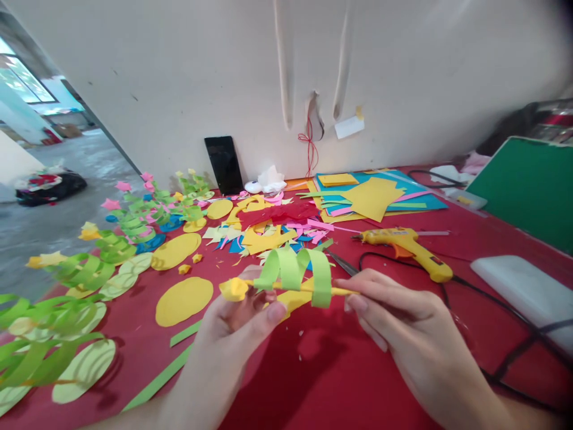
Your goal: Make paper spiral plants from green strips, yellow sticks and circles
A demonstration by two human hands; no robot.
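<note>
Head view: two bare hands are nearest the camera, together supporting a yellow stem (344, 291) above the red bench (295, 388). Clock positions below are taken around this stem. Right hand (403, 319): thumb and fingers pinch the plain end, at 3 o'clock. Left hand (237, 328): fingers curl about the stem just behind its yellow flower (233, 289), at 9 o'clock; the exact contact is partly hidden. Between the hands, a light green paper coil (321, 278) winds loosely around the stem.

At 2 o'clock, a dark pointed tool (344, 263) lies near the right fingertips; farther out, a yellow glue gun (409, 242) rests on its side, nozzle toward the paper scraps (264, 239) at 12 o'clock. Colored sheets (373, 197) are stacked at 1 o'clock, and a black phone (224, 164) leans on the wall at 11 o'clock. Yellow disc (184, 301): 9 o'clock, flat. Several green coils on round bases (85, 364) stand beyond it. Green strips (159, 377) lie at 8 o'clock, a white block (523, 292) at 3 o'clock.
</note>
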